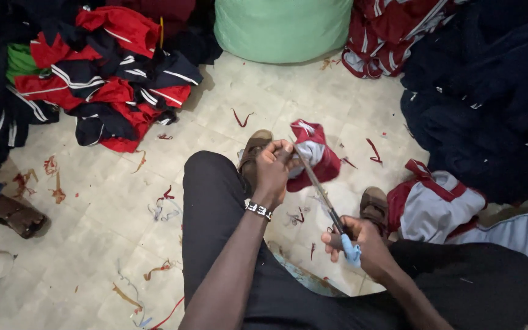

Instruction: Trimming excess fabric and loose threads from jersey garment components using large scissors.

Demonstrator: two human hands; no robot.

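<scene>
Your left grip pinches the red-and-white garment, while your right grip clasps blue-handled scissors reaching it.

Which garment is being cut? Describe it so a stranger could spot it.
Start at the pale green sack at the top and drop down the tiled floor to the person's left hand. It holds a small red-and-grey fabric piece, the only cloth lifted off the floor and met by the blue-handled scissors.
</scene>
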